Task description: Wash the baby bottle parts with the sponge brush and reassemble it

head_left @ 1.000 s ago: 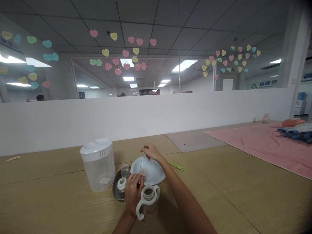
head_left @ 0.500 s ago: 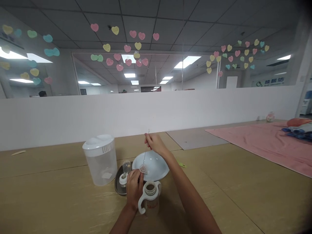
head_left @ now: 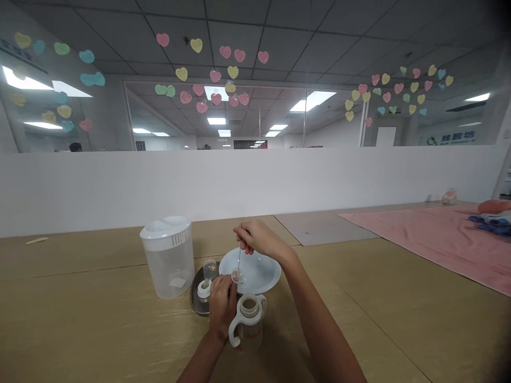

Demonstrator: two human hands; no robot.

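Note:
My left hand (head_left: pixel 221 308) is shut on a small clear round silicone part (head_left: pixel 238 275), held just over the edge of a white plate (head_left: pixel 259 274). My right hand (head_left: pixel 259 238) pinches a thin metal wire (head_left: pixel 239 250) above the plate. The wire runs almost straight down into the clear part. Close by my left hand, a steel dish (head_left: pixel 195 292) holds a clear baby bottle teat (head_left: pixel 209 268) and a white bottle collar (head_left: pixel 204 289). A baby bottle with white handles (head_left: pixel 248 319) stands just right of my left wrist.
A translucent plastic pitcher with a white lid (head_left: pixel 170 258) stands left of the dish on the tan tabletop (head_left: pixel 99 308). A low white partition (head_left: pixel 239 186) runs along the back. A pink cloth (head_left: pixel 435 239) lies at right, with folded items on it.
My right hand has risen and shifted right, and the wire now stands nearly upright instead of slanting. The view has tilted a little. My left hand still holds the clear part.

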